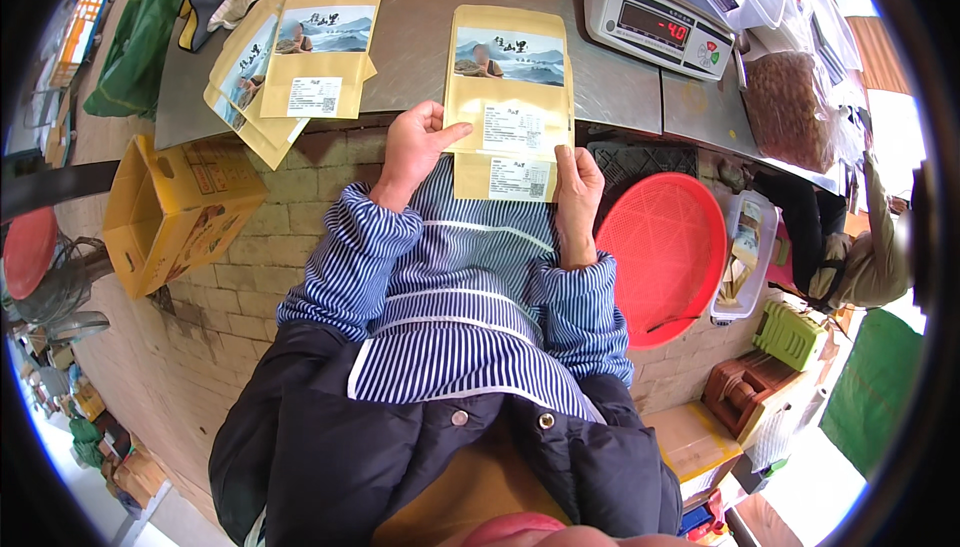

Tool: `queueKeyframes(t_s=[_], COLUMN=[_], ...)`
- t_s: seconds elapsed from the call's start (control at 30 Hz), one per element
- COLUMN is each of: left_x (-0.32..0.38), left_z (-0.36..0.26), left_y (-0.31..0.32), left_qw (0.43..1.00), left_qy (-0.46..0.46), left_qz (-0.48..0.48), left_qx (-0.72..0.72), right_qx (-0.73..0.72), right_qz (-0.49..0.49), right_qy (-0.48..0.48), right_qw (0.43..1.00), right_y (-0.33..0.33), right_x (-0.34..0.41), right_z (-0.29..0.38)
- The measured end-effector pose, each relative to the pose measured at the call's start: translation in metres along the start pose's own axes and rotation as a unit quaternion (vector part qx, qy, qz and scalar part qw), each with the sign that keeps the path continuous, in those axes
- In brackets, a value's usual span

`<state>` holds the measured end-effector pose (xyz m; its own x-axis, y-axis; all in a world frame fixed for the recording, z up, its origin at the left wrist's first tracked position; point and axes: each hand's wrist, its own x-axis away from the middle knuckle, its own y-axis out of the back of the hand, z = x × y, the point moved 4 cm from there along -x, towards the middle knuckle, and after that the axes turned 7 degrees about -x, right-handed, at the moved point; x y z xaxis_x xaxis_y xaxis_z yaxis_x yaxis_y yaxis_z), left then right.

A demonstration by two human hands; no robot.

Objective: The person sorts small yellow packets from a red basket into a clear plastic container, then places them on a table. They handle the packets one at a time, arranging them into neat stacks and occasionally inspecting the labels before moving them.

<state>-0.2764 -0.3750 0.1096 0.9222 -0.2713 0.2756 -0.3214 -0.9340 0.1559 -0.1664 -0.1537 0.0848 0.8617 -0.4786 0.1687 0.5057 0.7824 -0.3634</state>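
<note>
Two or more flat kraft-paper pouches [505, 96] with printed labels overlap over the front edge of the metal table. My left hand [425, 143] pinches the left edge of the upper pouch between thumb and fingers. At the lower right corner, my right hand [577, 187] grips the pouches, thumb on the front. The lower pouch [469, 179] shows beneath the upper one. To the left, a fanned pile of similar pouches [319, 70] lies on the table, partly hanging over its edge.
A digital scale [652, 29] stands at the table's right, beside plastic tubs and a bagged brown block [787, 108]. Below the table are a red round sieve basket [664, 262], a black crate [645, 158] and a yellow carton [180, 209]. Another person [855, 269] sits at the right.
</note>
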Motion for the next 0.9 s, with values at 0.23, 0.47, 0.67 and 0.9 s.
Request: queueKeyframes(t_s=[0.23,0.47,0.67,0.9], left_x=[0.002,0.004,0.004,0.017], left_z=[-0.015,-0.019,-0.02,-0.055], left_y=[0.011,0.011,0.022,0.118], left_qw=[0.997,0.997,0.999,0.936], left_qy=[-0.028,-0.028,-0.031,-0.137], left_qz=[-0.016,0.004,0.006,-0.311], left_qx=[0.068,0.077,0.037,0.087], right_qx=[0.263,-0.044,-0.079,-0.13], right_qz=[-0.138,0.015,0.043,-0.043], right_qy=[0.18,-0.088,-0.061,-0.035], right_qw=[0.938,0.995,0.994,0.99], right_y=[0.002,-0.041,-0.043,-0.016], right_x=[0.004,0.006,0.003,0.001], right_z=[0.032,0.035,0.024,0.015])
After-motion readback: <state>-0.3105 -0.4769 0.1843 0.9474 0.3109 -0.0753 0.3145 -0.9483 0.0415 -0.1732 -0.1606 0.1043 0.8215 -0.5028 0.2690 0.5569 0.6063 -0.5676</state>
